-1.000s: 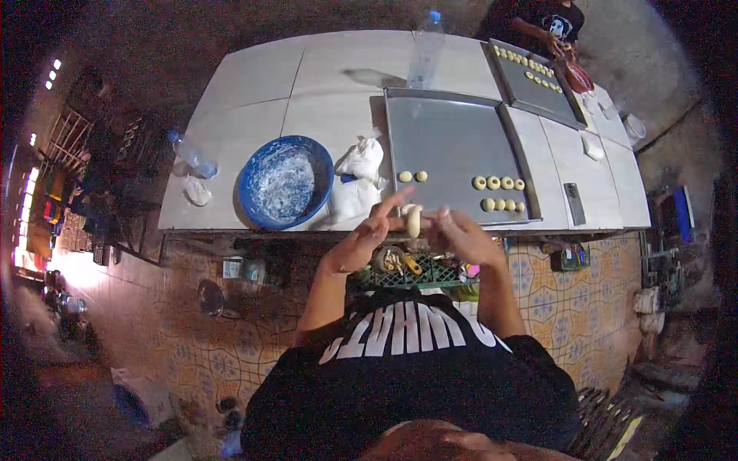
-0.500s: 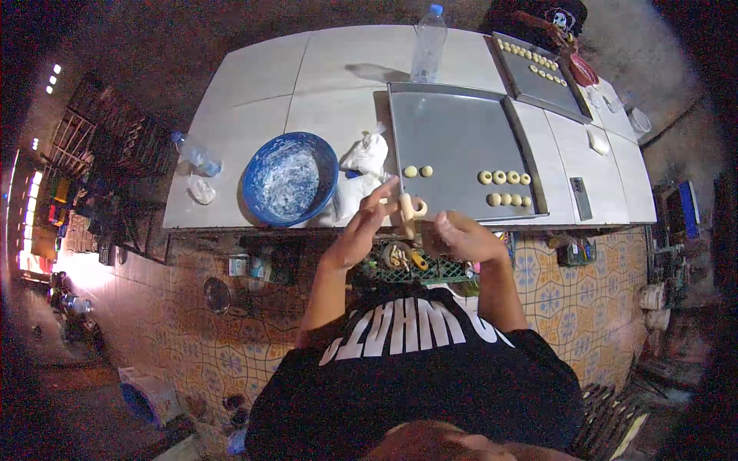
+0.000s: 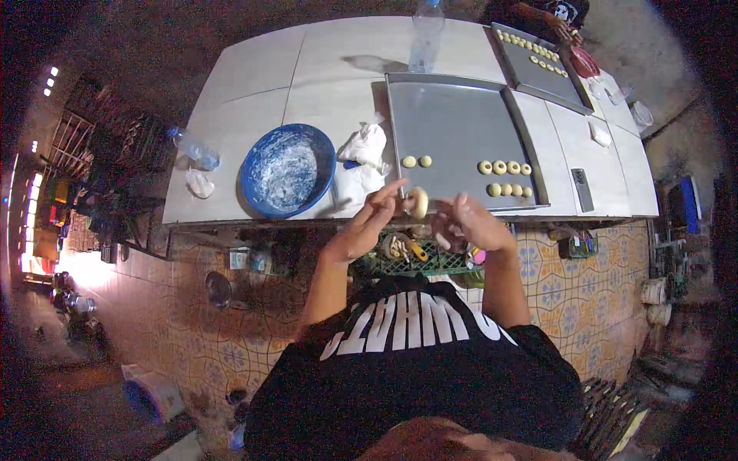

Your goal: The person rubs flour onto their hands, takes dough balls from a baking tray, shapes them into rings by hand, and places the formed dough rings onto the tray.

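Note:
My left hand [image 3: 365, 227] has a pale dough ring [image 3: 417, 201] hanging on a finger, with another finger stretched upward. Beside it, my right hand [image 3: 469, 227] has its thumb raised and fingers loosely bent; whether its fingertips touch the ring is unclear. Behind my hands lies a metal tray [image 3: 453, 123] with dough pieces in short rows, two at the left [image 3: 409, 162] and several at the right [image 3: 500, 167]. To the left, a blue basin [image 3: 261, 169] has white powder inside, and white bags [image 3: 361, 150] sit between basin and tray.
The tiled table [image 3: 254, 69] also carries plastic bottles [image 3: 425, 42], a phone [image 3: 582, 190] and a second tray of dough [image 3: 526, 69], beside which another person [image 3: 538, 15] works at the far right. A green crate [image 3: 419, 261] with odds and ends sits below the table's front edge.
The dough ring has turned between my hands and sits on my left hand's finger. My right hand's thumb has lifted and its fingers have shifted.

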Demonstrator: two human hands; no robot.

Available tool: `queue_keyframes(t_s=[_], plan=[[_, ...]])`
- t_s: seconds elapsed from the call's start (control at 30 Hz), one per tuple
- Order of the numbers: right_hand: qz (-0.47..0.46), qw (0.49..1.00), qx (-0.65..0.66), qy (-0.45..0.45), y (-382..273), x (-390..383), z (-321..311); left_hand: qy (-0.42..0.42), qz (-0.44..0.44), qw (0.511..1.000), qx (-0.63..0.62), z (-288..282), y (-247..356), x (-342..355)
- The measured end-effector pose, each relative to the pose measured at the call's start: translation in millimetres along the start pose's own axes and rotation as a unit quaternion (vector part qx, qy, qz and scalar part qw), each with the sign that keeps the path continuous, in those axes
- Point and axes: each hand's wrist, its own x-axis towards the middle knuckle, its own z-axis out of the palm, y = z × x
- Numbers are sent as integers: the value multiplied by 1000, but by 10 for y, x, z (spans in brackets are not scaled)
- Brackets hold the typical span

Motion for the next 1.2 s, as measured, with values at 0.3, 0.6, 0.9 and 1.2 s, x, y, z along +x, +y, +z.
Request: queue_keyframes(t_s=[0.3,0.6,0.9,1.2], plan=[[-44,988,-145,40,-67,-89,25,-39,16,996,-84,89,53,56],[72,992,-65,77,44,-102,-152,-103,5,988,-115,222,-114,109],[26,998,-8,51,17,-221,-255,-115,-10,991,-70,268,-109,247],[30,998,48,-12,17,-318,-240,-93,-38,993,-59,307,25,406]])
